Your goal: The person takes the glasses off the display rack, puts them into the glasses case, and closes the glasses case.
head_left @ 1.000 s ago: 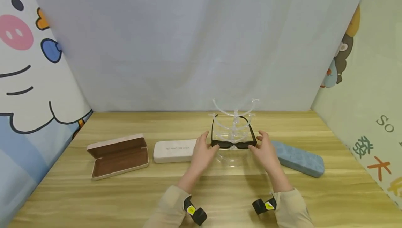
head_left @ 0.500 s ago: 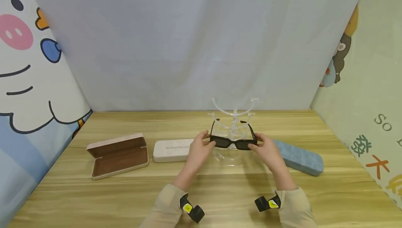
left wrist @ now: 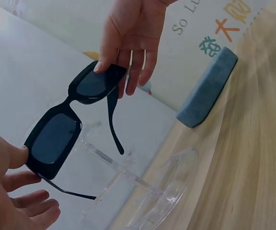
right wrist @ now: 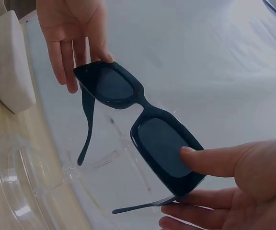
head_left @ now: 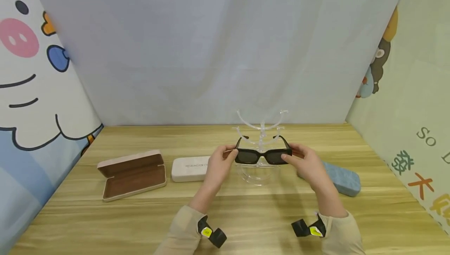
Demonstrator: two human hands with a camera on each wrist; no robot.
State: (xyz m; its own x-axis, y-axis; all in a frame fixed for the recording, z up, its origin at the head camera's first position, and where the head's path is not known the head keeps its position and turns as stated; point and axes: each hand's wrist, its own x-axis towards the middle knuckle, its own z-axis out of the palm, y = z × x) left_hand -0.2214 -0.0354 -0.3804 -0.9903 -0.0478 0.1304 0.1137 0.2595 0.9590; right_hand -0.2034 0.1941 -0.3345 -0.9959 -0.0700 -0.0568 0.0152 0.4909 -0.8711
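Note:
Black rectangular sunglasses (head_left: 261,156) with dark lenses are held level between both hands, lenses toward the head camera and temples unfolded toward the back. My left hand (head_left: 218,166) pinches their left end between thumb and fingers. At the other end my right hand (head_left: 309,165) grips the frame, its thumb (right wrist: 210,160) lying on the lens. A clear plastic glasses stand (head_left: 262,132) with curved tiers rises right behind the sunglasses, which overlap its lower part in the head view. In the left wrist view the stand's round base (left wrist: 169,191) shows below the sunglasses.
On the wooden table (head_left: 246,216), an open case (head_left: 135,175) with brown lining lies at left. A closed white case (head_left: 190,169) is beside the left hand. Behind the right hand lies a blue case (head_left: 342,179). A pale curtain (head_left: 225,52) hangs at the back.
Both hands have drawn the sunglasses up and toward the head camera, away from the stand. The front has tilted so the lenses now face the camera. The right hand has shifted slightly right.

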